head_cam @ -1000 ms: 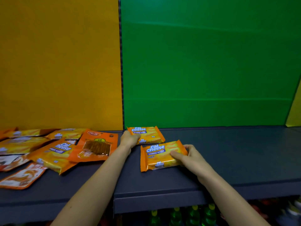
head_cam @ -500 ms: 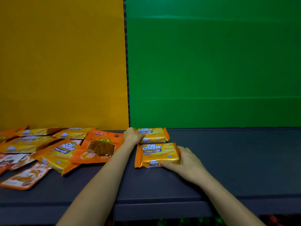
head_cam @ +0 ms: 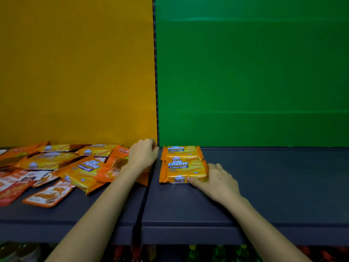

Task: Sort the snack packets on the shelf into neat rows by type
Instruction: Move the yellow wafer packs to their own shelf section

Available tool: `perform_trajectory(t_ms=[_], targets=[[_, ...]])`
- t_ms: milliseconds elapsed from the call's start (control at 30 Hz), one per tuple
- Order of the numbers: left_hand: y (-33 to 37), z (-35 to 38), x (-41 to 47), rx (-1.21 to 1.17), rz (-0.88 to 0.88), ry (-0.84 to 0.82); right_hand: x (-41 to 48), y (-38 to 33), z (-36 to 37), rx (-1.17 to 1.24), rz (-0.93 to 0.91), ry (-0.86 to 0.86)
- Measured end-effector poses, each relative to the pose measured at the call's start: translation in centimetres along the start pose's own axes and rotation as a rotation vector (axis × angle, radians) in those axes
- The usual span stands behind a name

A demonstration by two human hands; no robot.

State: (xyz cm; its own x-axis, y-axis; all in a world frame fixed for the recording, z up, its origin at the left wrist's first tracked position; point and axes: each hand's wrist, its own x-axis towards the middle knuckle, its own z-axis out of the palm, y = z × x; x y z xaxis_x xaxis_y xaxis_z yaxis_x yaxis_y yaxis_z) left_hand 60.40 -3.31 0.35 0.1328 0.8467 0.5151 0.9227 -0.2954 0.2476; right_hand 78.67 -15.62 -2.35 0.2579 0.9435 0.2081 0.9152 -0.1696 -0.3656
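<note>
Left hand: my left hand [head_cam: 143, 155] rests curled at the far edge of the shelf [head_cam: 264, 186], just left of the far wafer packet [head_cam: 182, 152]; I cannot tell whether it grips anything.
Right hand: my right hand [head_cam: 217, 180] lies open and flat, fingers pressing the near right corner of the near wafer packet [head_cam: 182, 171].
Sorted packets: the two Cal Cheese packets lie flat, one behind the other and touching, at the far left of the right shelf section, under the green panel [head_cam: 253, 72].
Unsorted pile: mixed snack packets [head_cam: 56, 167] overlap loosely on the left section, under the yellow panel [head_cam: 75, 72].
Orange pouch: an orange pouch [head_cam: 117, 165] lies partly beneath my left forearm.
</note>
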Motion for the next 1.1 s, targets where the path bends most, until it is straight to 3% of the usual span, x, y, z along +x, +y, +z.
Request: perform_trajectory(t_ms=[167, 300, 433, 700, 1100], targets=[[-2.0, -2.0, -2.6, 0.181, 0.059, 0.133, -0.2, -0.3, -0.4, -0.022, -0.034, 0.107], [-4.5, -4.0, -4.9, 0.283, 0.101, 0.221, 0.0, -1.4, -1.5, -0.033, -0.206, 0.255], [-8.1, -6.1, -7.4, 0.363, 0.044, 0.265, 0.2, -3.6, -1.6, 0.075, -0.367, 0.228], [-17.0, -10.7, -11.0, 0.347, -0.093, 0.280, 1.2, -11.5, 0.8, 0.114, -0.521, 0.105], [-31.6, -13.8, -3.6, 0.366, -0.082, 0.203, 6.6, -25.1, 5.7, 0.085, -0.418, 0.017]])
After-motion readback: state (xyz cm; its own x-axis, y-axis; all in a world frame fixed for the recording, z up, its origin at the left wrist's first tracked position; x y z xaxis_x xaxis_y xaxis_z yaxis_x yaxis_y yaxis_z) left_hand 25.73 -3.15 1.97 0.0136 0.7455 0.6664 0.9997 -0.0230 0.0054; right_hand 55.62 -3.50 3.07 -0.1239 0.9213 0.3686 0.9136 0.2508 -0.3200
